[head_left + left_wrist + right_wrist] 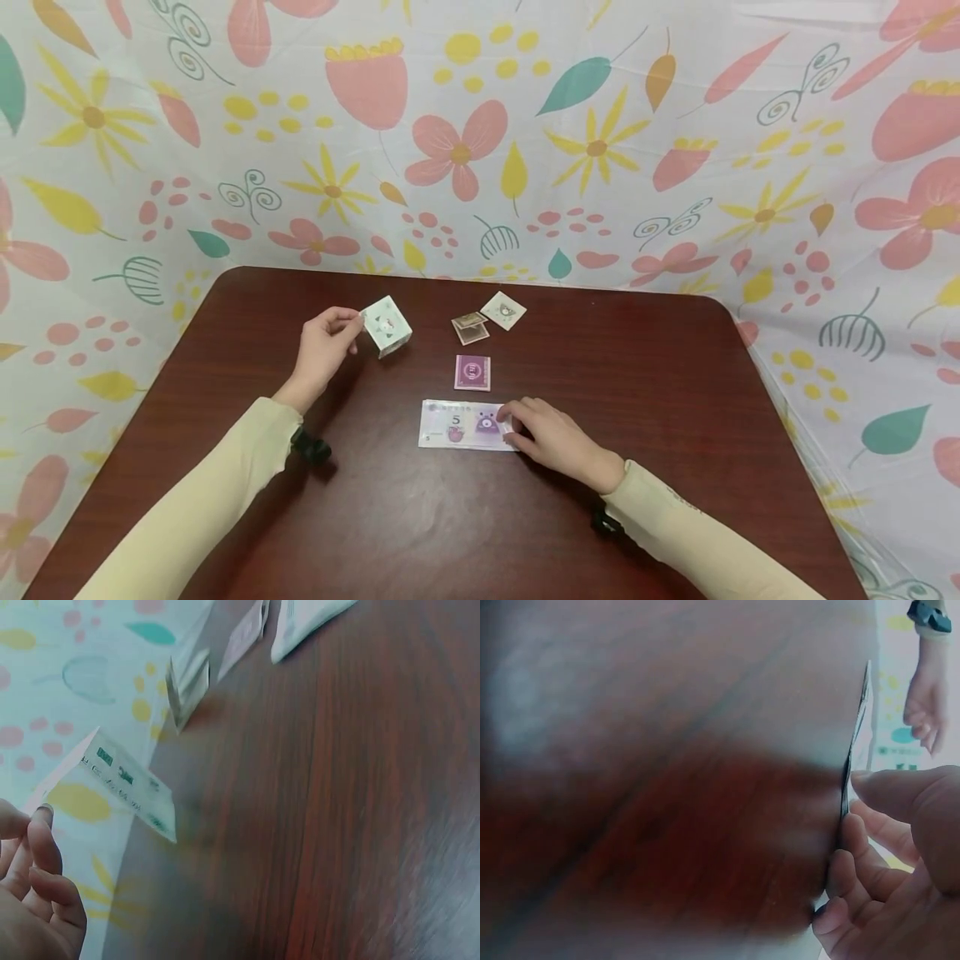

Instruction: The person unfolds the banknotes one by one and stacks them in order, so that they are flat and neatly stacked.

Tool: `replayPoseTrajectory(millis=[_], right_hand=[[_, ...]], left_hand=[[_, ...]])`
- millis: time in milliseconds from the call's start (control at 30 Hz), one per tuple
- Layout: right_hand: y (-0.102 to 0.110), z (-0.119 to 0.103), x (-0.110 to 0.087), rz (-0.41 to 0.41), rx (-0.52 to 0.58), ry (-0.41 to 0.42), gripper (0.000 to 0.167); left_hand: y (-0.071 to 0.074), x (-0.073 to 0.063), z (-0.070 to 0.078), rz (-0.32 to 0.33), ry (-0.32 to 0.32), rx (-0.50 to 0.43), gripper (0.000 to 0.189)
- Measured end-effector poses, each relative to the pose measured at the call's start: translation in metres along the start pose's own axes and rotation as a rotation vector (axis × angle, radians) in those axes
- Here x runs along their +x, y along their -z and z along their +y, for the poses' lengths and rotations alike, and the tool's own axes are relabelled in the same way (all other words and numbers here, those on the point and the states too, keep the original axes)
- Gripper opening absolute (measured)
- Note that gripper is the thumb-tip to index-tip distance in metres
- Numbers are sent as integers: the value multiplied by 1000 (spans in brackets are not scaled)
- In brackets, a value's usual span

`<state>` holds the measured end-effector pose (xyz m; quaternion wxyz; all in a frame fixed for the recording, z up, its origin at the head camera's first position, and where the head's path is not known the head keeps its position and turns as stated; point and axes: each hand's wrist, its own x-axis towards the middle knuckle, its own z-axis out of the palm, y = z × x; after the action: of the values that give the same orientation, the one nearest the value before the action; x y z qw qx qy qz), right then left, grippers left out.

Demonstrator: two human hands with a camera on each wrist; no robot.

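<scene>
Pinched by its left corner, a pale green folded play banknote (386, 325) with a small animal print hangs above the table in my left hand (327, 346). The left wrist view shows its folded panel (135, 784) standing out beyond the thumb and fingertips. Flat on the table lies a purple play banknote (457, 425) printed with a 5 and a cartoon animal; whether it is one sheet or a stack I cannot tell. My right hand (558, 437) grips its right end, thumb and curled fingers at the edge, as the right wrist view (900, 847) also shows.
Behind the purple note lies a small purple folded square (472, 372). Farther back are a brown folded note (470, 327), partly sprung up, and a cream square (504, 310). A flower-printed cloth (457, 208) hangs behind the dark wooden table (420, 525).
</scene>
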<state>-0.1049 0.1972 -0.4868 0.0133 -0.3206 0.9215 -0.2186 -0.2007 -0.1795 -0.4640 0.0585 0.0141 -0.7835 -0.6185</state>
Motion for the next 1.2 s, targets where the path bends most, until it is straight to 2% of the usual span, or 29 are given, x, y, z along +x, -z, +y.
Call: replayPoseTrajectory(millis=[233,600,700,833,967,1067,1200], right_hand=[[0,2,2,-18,9,0,23],[7,0,6,-37,40,20,20],[15,-1,10,-1,53,38,14],[28,-4,20,92,110,56,8],[42,-8,30,163,186,37,7],[50,-14,36,189,234,10,7],[53,-21,41,183,298,-14,9]], left_hand=[[-15,-18,19,-68,-22,-65,20],[-39,-39,37,-203,-71,-6,12],[-45,-44,41,-252,-92,10,11],[-55,-51,46,-327,-119,36,9],[-65,-55,53,-402,-169,60,8],[-72,-57,57,-460,-198,80,8],[-80,-59,60,-534,-204,93,8]])
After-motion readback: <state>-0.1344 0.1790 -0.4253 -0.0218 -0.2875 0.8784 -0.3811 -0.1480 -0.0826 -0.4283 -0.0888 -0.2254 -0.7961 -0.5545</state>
